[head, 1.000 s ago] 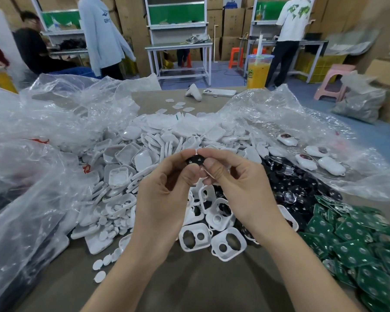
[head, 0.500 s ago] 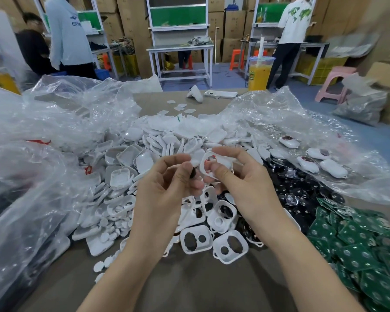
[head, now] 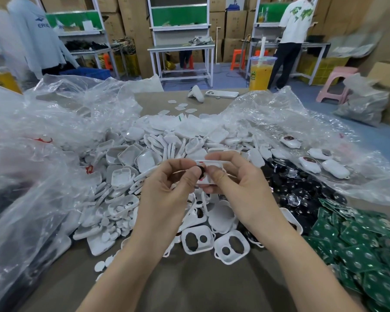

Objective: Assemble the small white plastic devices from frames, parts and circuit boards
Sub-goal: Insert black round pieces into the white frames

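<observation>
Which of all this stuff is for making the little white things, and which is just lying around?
For the job: white frame in the right hand, black part in the left hand, loose frames, green circuit boards, white shells.
Just lying about: orange drink, phone, pink stool.

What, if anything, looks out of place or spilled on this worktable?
An orange drink cup stands at the table's far edge, near a phone; neither is an assembly part. A few small white discs lie loose beside the pile's near-left edge.
</observation>
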Available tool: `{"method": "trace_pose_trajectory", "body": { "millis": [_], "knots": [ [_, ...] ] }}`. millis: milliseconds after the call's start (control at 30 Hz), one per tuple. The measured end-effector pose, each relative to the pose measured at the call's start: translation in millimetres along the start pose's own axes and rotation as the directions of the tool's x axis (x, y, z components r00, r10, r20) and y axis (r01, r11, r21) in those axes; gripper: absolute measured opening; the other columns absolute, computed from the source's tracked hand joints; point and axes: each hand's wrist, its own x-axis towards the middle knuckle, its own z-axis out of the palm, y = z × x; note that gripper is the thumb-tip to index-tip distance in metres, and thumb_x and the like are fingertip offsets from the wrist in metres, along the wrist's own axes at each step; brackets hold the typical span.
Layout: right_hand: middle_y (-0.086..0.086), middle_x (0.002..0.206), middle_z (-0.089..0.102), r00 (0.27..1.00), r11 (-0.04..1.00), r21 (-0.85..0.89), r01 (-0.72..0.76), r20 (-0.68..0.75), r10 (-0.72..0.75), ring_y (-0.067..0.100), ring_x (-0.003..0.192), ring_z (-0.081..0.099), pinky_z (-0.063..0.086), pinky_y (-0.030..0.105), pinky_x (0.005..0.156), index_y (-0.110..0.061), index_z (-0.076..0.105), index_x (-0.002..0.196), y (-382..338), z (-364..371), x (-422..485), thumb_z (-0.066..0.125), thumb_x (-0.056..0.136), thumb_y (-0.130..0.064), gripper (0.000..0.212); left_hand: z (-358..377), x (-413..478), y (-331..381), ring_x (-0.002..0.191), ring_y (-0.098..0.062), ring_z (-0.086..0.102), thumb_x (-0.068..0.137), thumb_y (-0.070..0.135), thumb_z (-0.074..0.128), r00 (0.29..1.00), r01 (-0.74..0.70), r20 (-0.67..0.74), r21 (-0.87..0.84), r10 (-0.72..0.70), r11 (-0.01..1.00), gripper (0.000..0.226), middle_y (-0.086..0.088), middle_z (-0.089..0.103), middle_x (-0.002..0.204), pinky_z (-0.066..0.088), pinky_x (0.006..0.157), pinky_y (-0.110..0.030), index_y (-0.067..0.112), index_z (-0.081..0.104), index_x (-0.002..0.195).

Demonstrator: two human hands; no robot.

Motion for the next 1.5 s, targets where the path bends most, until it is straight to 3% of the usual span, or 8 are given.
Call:
{"method": "trace_pose_trajectory", "body": {
  "millis": [200, 467, 700, 967, 1133, 1267, 1400, 1500],
  "knots": [
    [-0.013, 0.088, 0.074, 0.999, 0.997, 0.069, 0.034, 0.026, -0.035, 0.013, 0.079, 0.076, 0.061, 0.025, 0.076, -0.019, 0.071, 0.109, -1.4, 0.5, -1.2, 0.063, 0.098, -0.012, 0.015, 3.2, -2.3, -0.9, 0.082, -0.007, 0.068, 0.095, 0.020, 0.067, 0.999, -0.044, -0.005, 0.069, 0.045, 0.997, 0.002, 0.005, 0.075, 0.091, 0.054, 0.076, -0.023, 0.020, 0.068, 0.097],
    [-0.012, 0.091, 0.075, 0.999, 0.995, 0.093, 0.036, 0.033, -0.039, 0.018, 0.077, 0.077, 0.058, 0.019, 0.073, -0.021, 0.073, 0.108, -6.2, 1.1, -3.5, 0.065, 0.097, -0.013, 0.016, 3.9, -3.9, -1.0, 0.078, -0.007, 0.066, 0.097, 0.022, 0.067, 0.996, -0.081, -0.025, 0.096, 0.083, 0.992, 0.018, 0.007, 0.071, 0.085, 0.052, 0.071, -0.018, 0.039, 0.063, 0.091],
    [-0.010, 0.099, 0.076, 0.999, 0.995, 0.089, 0.035, 0.025, -0.037, 0.020, 0.080, 0.077, 0.059, 0.022, 0.073, -0.025, 0.075, 0.106, -8.2, 0.9, -5.0, 0.067, 0.096, -0.016, 0.015, 1.0, -3.2, 3.7, 0.074, -0.008, 0.064, 0.097, 0.021, 0.065, 0.998, -0.057, 0.018, 0.022, 0.056, 0.998, 0.014, -0.004, 0.070, 0.085, 0.052, 0.067, -0.019, 0.028, 0.060, 0.107],
    [-0.007, 0.105, 0.075, 0.999, 0.998, 0.044, 0.044, 0.019, -0.045, 0.018, 0.085, 0.076, 0.062, 0.035, 0.083, -0.026, 0.074, 0.109, -9.4, 2.6, -4.8, 0.067, 0.096, -0.012, 0.020, 2.5, -5.1, 4.6, 0.075, -0.003, 0.066, 0.097, 0.017, 0.064, 0.999, -0.041, 0.012, 0.033, 0.040, 0.999, 0.016, 0.010, 0.072, 0.087, 0.050, 0.067, -0.012, 0.027, 0.064, 0.110],
    [-0.009, 0.088, 0.075, 0.999, 0.999, 0.029, 0.032, 0.010, -0.032, 0.017, 0.075, 0.076, 0.057, 0.017, 0.070, -0.031, 0.076, 0.103, -13.9, 3.5, -6.0, 0.070, 0.093, -0.009, 0.025, 4.9, -5.8, 4.8, 0.075, 0.001, 0.066, 0.096, 0.017, 0.067, 0.996, -0.074, -0.040, 0.069, 0.077, 0.995, 0.008, 0.011, 0.075, 0.087, 0.050, 0.070, -0.012, 0.021, 0.071, 0.102],
    [0.008, 0.096, 0.072, 0.999, 0.999, 0.011, 0.040, -0.009, -0.040, 0.019, 0.074, 0.076, 0.060, 0.023, 0.073, -0.032, 0.075, 0.102, -13.7, 5.4, -5.6, 0.073, 0.091, -0.009, 0.025, 5.8, -8.0, 4.7, 0.067, 0.003, 0.064, 0.095, 0.020, 0.069, 0.992, -0.093, -0.074, 0.091, 0.100, 0.992, 0.008, 0.009, 0.075, 0.082, 0.047, 0.062, -0.008, 0.025, 0.073, 0.098],
    [-0.002, 0.091, 0.070, 0.994, 0.987, -0.139, 0.086, -0.051, -0.094, 0.020, 0.074, 0.071, 0.061, 0.033, 0.068, -0.038, 0.070, 0.095, -10.8, 7.3, -6.3, 0.074, 0.090, -0.016, 0.023, 4.7, -6.0, -1.8, 0.081, 0.001, 0.069, 0.097, 0.020, 0.068, 0.986, -0.142, -0.061, 0.206, 0.158, 0.968, 0.013, 0.010, 0.074, 0.094, 0.048, 0.066, -0.009, 0.031, 0.072, 0.101],
    [-0.011, 0.090, 0.068, 0.964, 0.910, -0.360, 0.205, -0.085, -0.251, 0.011, 0.080, 0.067, 0.053, 0.024, 0.067, -0.036, 0.060, 0.088, -8.8, 10.0, -8.7, 0.072, 0.087, -0.026, 0.016, 4.6, -4.7, -8.7, 0.098, 0.000, 0.066, 0.097, 0.013, 0.067, 0.955, -0.256, -0.037, 0.393, 0.294, 0.883, 0.015, 0.017, 0.063, 0.107, 0.049, 0.080, -0.010, 0.028, 0.065, 0.099]
  ]
}}
